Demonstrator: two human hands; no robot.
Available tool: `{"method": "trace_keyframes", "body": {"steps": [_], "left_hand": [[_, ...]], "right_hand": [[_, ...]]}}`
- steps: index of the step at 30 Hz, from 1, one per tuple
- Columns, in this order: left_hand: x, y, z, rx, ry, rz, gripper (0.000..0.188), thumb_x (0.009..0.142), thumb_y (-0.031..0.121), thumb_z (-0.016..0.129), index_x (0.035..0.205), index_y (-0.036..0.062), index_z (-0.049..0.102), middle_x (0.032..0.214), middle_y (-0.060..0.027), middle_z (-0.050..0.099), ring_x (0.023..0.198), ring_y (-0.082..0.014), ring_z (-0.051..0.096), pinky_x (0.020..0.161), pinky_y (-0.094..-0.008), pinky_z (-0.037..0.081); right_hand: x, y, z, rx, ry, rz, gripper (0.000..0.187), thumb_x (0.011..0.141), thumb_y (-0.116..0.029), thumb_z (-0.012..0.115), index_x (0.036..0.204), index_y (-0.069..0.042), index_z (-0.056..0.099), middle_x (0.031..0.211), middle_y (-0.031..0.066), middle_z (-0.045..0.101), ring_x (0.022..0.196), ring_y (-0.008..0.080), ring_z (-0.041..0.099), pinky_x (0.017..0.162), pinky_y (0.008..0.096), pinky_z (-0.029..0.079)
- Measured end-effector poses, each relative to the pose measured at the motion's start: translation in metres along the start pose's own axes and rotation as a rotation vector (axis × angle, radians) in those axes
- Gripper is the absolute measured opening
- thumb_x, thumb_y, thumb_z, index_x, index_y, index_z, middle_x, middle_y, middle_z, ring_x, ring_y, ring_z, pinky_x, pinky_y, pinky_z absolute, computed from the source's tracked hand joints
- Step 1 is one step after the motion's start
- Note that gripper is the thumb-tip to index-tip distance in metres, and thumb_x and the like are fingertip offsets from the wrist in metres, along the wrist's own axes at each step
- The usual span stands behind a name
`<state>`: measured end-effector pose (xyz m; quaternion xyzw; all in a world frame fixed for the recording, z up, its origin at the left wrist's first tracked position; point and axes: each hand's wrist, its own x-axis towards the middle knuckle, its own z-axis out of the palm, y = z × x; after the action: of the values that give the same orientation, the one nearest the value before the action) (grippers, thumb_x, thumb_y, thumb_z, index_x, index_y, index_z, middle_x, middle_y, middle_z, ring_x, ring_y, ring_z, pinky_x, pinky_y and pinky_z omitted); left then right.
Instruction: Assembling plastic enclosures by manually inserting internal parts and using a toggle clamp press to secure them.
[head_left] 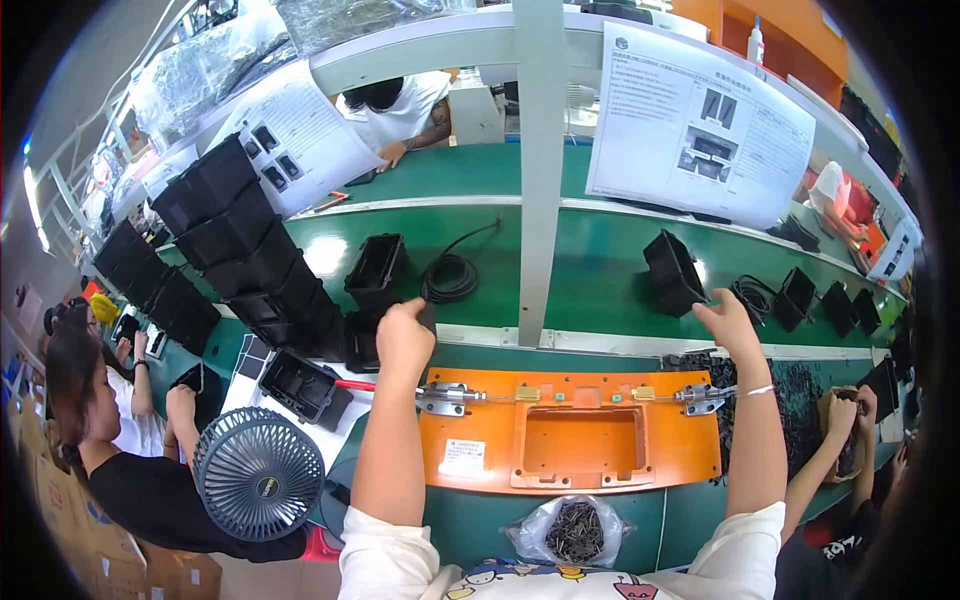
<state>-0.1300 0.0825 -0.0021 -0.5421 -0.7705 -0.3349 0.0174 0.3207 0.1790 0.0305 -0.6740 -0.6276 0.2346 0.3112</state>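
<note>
My left hand (404, 338) is curled into a fist at the near edge of the green conveyor belt (600, 280), closed on a small black part that shows beside the thumb. A black open housing (376, 266) and a coiled black cable (450, 275) lie just beyond it. My right hand (728, 322) reaches onto the belt, and its fingers close on the lower corner of a tilted black housing (672, 270). Between my arms lies an orange fixture plate (480, 430) with a rectangular pocket and a metal toggle clamp at each end (450, 393) (702, 398).
A white post (538, 170) rises between my hands. A bag of black screws (573, 530) sits near my chest and a dark fan (258, 472) at the lower left. Stacked black housings (240, 240) fill the left. Other people work on both sides and across the belt.
</note>
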Motion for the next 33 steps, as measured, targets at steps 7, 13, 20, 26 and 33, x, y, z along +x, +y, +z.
{"method": "trace_keyframes", "body": {"steps": [7, 13, 20, 26, 33], "left_hand": [[-0.077, 0.101, -0.032, -0.344, 0.394, 0.457, 0.035, 0.07, -0.01, 0.056, 0.102, 0.0023, 0.064, 0.081, -0.016, 0.05, 0.068, -0.0339, 0.054, 0.057, -0.0398, 0.044], [-0.159, 0.149, -0.022, -0.841, -0.145, 0.735, 0.065, 0.075, -0.002, 0.064, 0.135, -0.0021, 0.039, 0.119, -0.0263, 0.054, 0.098, -0.0398, 0.058, 0.088, -0.0427, 0.046], [-0.147, 0.114, -0.038, -0.84, 0.169, 0.901, 0.062, 0.074, 0.002, 0.061, 0.132, -0.0031, 0.038, 0.136, -0.0282, 0.043, 0.123, -0.0412, 0.046, 0.107, -0.0478, 0.029], [-0.144, 0.096, -0.025, -1.108, 0.041, 0.532, 0.053, 0.072, 0.0, 0.054, 0.125, -0.0018, 0.045, 0.133, -0.0302, 0.045, 0.126, -0.039, 0.044, 0.107, -0.0465, 0.029], [-0.145, 0.092, -0.002, -1.464, -0.232, 0.208, 0.046, 0.067, -0.009, 0.043, 0.112, -0.0018, 0.051, 0.133, -0.0257, 0.047, 0.128, -0.0357, 0.043, 0.11, -0.0447, 0.028]], "right_hand": [[-0.108, -0.072, 0.025, 0.416, -0.518, -0.439, 0.059, 0.083, -0.022, 0.069, 0.134, -0.004, 0.045, 0.12, 0.0126, 0.058, 0.104, 0.0215, 0.059, 0.084, 0.0351, 0.051], [-0.184, -0.08, 0.081, 1.148, -0.38, -0.391, 0.106, 0.071, -0.032, 0.082, 0.146, 0.002, 0.015, 0.145, 0.0164, 0.032, 0.135, 0.0276, 0.032, 0.111, 0.0399, 0.026], [-0.181, -0.048, 0.058, 1.44, -0.416, -0.026, 0.064, 0.084, -0.036, 0.062, 0.131, 0.003, 0.043, 0.124, 0.0131, 0.055, 0.114, 0.0215, 0.054, 0.098, 0.0345, 0.043], [-0.193, -0.036, 0.056, 1.377, -0.464, -0.11, 0.065, 0.088, -0.031, 0.058, 0.139, 0.001, 0.035, 0.129, 0.0146, 0.05, 0.12, 0.0214, 0.049, 0.102, 0.0339, 0.038], [-0.191, -0.031, 0.067, 1.05, -0.121, -0.454, 0.049, 0.089, 0.001, 0.046, 0.137, 0.001, 0.04, 0.137, 0.0179, 0.046, 0.132, 0.0297, 0.04, 0.112, 0.0417, 0.024]]}}
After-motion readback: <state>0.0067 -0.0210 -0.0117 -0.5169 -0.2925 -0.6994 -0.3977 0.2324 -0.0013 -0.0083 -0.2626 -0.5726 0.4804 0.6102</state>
